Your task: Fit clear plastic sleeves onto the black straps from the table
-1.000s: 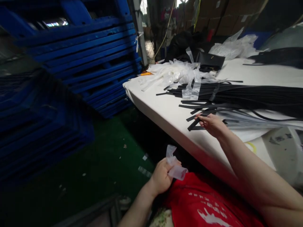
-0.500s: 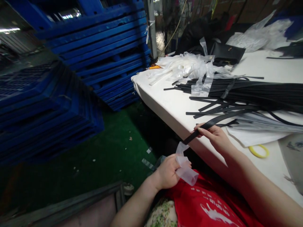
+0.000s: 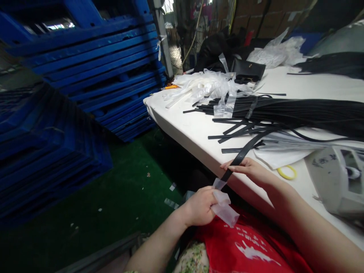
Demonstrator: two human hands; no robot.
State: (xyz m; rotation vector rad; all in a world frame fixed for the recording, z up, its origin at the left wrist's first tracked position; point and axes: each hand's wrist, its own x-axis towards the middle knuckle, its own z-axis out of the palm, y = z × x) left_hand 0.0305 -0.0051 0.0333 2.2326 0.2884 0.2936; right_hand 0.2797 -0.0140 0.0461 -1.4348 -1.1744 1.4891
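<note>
My left hand is closed around a clear plastic sleeve, whose loose end hangs over my red apron. Between thumb and fingers, my right hand pinches a flat black strap close to its end. The strap's tip sits at the upper mouth of the sleeve and looks to be inside it. From my right hand the strap runs back over the table edge towards a large bundle of black straps, tied with a clear band. My left fingertips are partly hidden by the plastic.
The white table holds a heap of clear plastic sleeves, a black pouch, a yellow ring and a pale machine. Blue pallets are stacked at left on the green floor, where plastic scraps lie.
My right hand has moved down and left with the strap, bringing its tip from just above the sleeve's mouth into it. The view has turned slightly right.
</note>
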